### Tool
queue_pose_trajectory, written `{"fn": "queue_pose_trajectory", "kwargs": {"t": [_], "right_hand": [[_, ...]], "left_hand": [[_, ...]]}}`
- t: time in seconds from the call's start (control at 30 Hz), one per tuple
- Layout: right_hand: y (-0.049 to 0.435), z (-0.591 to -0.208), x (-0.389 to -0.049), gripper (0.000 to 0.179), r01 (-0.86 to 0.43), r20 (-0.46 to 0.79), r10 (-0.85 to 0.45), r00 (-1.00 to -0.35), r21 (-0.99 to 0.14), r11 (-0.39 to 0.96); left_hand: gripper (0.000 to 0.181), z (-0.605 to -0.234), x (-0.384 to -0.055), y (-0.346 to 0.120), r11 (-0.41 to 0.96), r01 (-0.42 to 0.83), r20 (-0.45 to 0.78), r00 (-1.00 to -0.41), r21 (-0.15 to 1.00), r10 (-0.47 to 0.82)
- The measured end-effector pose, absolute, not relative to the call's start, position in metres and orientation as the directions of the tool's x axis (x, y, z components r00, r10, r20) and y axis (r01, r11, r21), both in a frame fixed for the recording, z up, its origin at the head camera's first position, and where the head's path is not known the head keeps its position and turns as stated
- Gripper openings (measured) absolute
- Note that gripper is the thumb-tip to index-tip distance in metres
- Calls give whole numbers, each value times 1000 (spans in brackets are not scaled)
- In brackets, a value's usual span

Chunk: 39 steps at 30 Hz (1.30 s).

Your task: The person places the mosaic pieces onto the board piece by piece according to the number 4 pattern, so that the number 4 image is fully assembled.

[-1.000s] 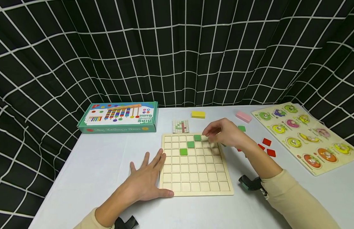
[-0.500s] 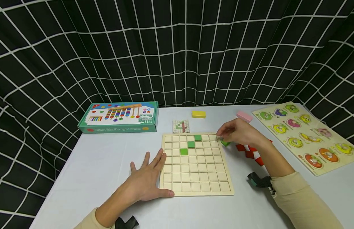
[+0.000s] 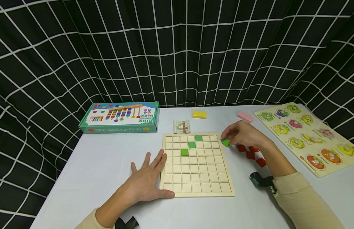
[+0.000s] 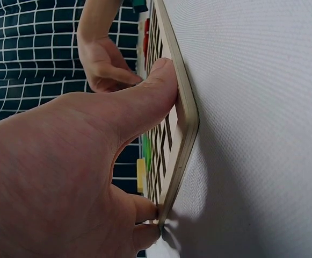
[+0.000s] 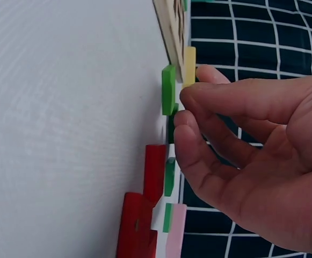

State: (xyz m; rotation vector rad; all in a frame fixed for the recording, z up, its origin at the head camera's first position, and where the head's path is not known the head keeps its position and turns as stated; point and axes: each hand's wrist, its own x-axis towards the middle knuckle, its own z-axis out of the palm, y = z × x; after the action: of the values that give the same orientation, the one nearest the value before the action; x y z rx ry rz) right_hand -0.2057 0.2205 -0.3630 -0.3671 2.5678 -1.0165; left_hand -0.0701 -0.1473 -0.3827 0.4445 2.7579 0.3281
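My left hand (image 3: 146, 183) lies spread at the left edge of a wooden grid board (image 3: 197, 178). Its thumb (image 4: 156, 80) presses on the near left corner, and its other fingertips reach the board's left side. Three green square tiles (image 3: 192, 144) sit in the grid as a diagonal. Off the board's right edge, my right hand (image 3: 247, 135) hovers with loosely bent fingers over a loose green tile (image 3: 225, 142). In the right wrist view, a narrow gap shows between the fingertips and that bright green tile (image 5: 168, 90). Darker green tiles (image 5: 169, 177) lie behind it.
Several red tiles (image 3: 250, 155) lie right of the board. A pattern card (image 3: 181, 127), a yellow block (image 3: 199, 114) and a pink block (image 3: 245, 116) are behind it. A green game box (image 3: 119, 127) stands back left, a fruit puzzle board (image 3: 317, 168) at right.
My right hand has moved right, from over the board's far right squares to the loose green tile beside it. The left hand stays in place on the board.
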Motion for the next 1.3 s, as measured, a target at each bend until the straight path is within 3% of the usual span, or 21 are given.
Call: {"fn": "queue_pose_trajectory", "kwargs": {"t": [0.93, 1.3], "right_hand": [[220, -370, -207, 26, -232, -175, -405, -897, -594, 770], [224, -370, -209, 23, -230, -171, -407, -897, -606, 762]], "left_hand": [[126, -383, -71, -147, 926, 266, -267, -903, 268, 337], [126, -382, -71, -147, 926, 263, -270, -903, 271, 336]]}}
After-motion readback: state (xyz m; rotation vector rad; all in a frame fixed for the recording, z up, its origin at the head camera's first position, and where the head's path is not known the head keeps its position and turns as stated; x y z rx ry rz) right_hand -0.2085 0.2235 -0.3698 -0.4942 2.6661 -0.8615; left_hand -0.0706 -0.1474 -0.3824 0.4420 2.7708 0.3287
